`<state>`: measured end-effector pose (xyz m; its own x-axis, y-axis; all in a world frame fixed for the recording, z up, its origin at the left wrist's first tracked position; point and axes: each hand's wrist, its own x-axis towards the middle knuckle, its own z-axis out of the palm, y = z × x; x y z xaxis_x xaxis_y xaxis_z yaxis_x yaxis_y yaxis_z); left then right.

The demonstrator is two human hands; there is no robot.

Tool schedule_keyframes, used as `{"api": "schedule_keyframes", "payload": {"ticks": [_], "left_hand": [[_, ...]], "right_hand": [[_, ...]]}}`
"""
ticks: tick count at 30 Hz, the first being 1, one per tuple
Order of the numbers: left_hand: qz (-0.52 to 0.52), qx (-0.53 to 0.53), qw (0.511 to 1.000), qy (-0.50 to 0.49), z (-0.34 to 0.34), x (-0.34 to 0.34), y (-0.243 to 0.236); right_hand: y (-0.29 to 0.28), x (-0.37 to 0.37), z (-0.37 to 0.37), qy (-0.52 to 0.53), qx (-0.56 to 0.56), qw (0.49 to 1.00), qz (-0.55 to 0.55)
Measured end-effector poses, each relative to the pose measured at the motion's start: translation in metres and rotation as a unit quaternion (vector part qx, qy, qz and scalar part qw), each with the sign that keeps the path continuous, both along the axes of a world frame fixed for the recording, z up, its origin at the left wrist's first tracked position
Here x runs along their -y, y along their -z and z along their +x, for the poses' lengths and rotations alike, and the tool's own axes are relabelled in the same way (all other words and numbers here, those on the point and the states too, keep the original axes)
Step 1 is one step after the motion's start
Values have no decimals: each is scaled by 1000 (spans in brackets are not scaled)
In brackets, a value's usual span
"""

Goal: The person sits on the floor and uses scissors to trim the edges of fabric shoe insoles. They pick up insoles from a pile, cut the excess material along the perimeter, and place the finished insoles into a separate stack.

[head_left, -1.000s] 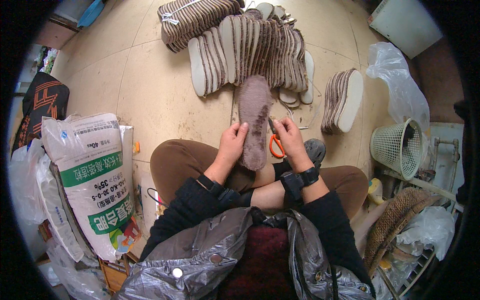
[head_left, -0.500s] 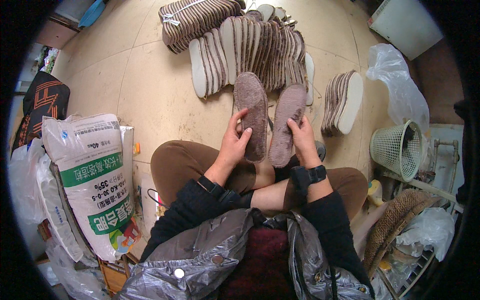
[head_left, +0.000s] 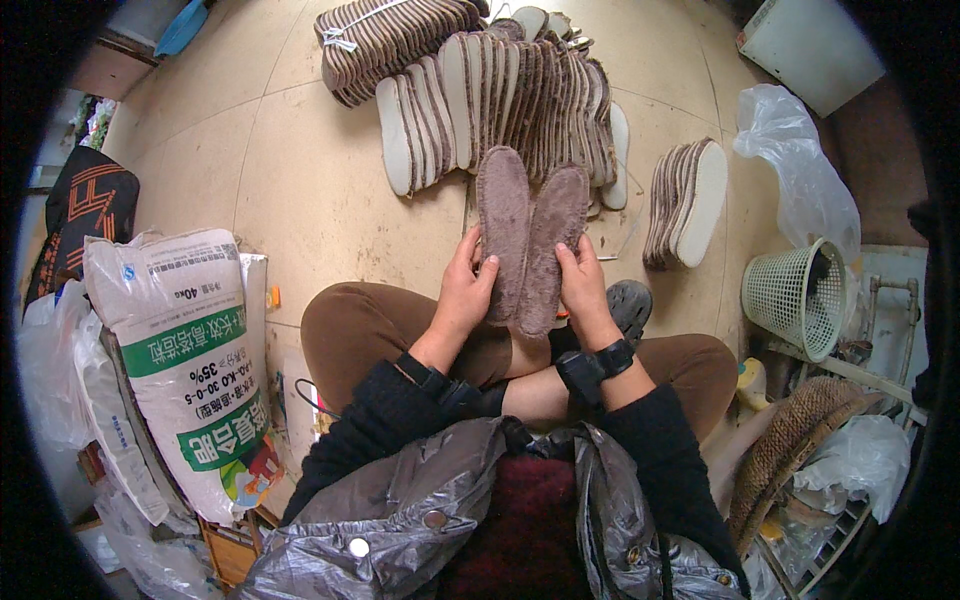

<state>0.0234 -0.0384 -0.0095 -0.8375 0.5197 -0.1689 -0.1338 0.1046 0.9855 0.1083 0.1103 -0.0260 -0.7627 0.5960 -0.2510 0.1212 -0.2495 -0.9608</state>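
Observation:
My left hand (head_left: 470, 275) is closed on a fuzzy grey-brown insole (head_left: 502, 200), gripping its left edge. My right hand (head_left: 580, 270) is closed on a similar insole (head_left: 560, 210). The two insoles are side by side and touching, pile side up, above my crossed legs. A small bit of orange scissor handle (head_left: 561, 319) shows below the right insole; the rest is hidden, so I cannot tell whether my fingers hold it. Beyond my hands stand rows of striped, cream-backed insoles (head_left: 480, 100), with a separate stack (head_left: 688, 200) to the right.
A tied insole bundle (head_left: 390, 50) lies at the back. A printed white sack (head_left: 170, 350) stands at my left by a black bag (head_left: 85, 210). At my right are a plastic bag (head_left: 790, 160), a mesh basket (head_left: 785, 300) and a coiled woven item (head_left: 780, 450).
One insole showed earlier, with orange scissors by my right hand. Then two were held apart; now they are drawn together, the right one tilted, and the scissors are mostly covered.

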Motion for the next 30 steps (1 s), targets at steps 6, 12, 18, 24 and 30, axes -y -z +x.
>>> {"api": "schedule_keyframes", "payload": {"ticks": [6,12,18,24,30], "left_hand": [[-66,-126,977,161,8,-1,-20],[-57,-141,958,244,11,-3,-25],[-75,-106,987,100,8,-1,-11],[-67,-111,981,147,14,-2,-4],[-21,-79,986,144,10,-2,-5]], "right_hand": [[-5,13,0,-63,-21,995,-80],[-18,18,1,-13,-46,976,-214],[-20,11,-2,-6,-70,969,-235],[-22,26,3,-78,-9,980,-184],[-20,27,4,-69,-33,976,-202]]}}
